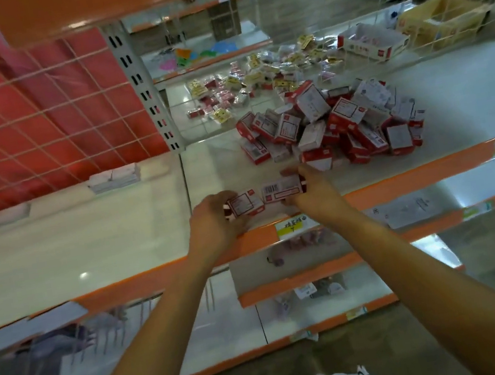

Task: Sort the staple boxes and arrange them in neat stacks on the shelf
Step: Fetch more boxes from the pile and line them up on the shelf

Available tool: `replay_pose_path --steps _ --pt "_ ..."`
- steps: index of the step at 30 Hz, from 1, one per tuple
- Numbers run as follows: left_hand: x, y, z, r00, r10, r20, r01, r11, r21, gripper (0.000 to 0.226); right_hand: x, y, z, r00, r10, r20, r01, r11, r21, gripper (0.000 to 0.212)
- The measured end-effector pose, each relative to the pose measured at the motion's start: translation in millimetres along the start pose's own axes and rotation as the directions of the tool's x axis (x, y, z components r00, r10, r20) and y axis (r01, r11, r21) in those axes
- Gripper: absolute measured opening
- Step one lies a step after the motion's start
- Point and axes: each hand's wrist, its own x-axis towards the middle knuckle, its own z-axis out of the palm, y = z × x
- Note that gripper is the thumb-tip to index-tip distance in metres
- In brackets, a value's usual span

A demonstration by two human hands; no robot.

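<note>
At the front edge of the shelf [101,246], the left hand [212,223] curls its grip round one box [244,204] and the right hand [312,189] pinches a second box [282,188] — the two touch end to end. Just behind, to the right, lies a jumbled pile [344,127] of boxes; farther back, small packets [269,77] lie scattered.

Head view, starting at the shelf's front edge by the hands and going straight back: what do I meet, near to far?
Yellow price label → left hand gripping a staple box, beside right hand gripping a barcode-up staple box → loose heap of staple boxes → scattered small packets farthest back.
</note>
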Motion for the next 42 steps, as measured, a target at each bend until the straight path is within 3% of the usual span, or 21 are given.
replay_pose_path --steps 6,13,24,31,35,42 --pt "-28 -47 -43 0.982 -0.164 -0.098 0.164 0.986 -0.005 0.047 5 -26 63 0.995 -0.031 0.091 0.033 0.999 -0.024 0.054" --pt "-72 -117 -102 0.95 -0.26 -0.175 0.266 0.964 0.014 0.05 -9 -60 156 0.97 -0.09 0.227 0.095 0.995 -0.013 0.053" --pt "-139 -232 -183 0.939 -0.267 -0.215 0.268 0.963 -0.026 0.051 -59 -124 312 0.918 -0.226 0.325 0.183 0.97 0.158 0.042" --pt "-177 -299 -223 0.911 -0.322 -0.257 0.326 0.945 -0.028 0.052 -72 -154 391 0.867 -0.324 0.378 0.367 0.929 -0.047 0.056" --pt "-191 -327 -242 0.878 -0.373 -0.3 0.378 0.925 -0.046 0.052 -77 -166 427 0.826 -0.39 0.407 0.487 0.857 -0.17 0.046" --pt "-200 -372 -271 0.821 -0.455 -0.343 0.461 0.885 -0.071 0.053 -71 -186 491 0.742 -0.469 0.479 0.611 0.768 -0.195 0.049"
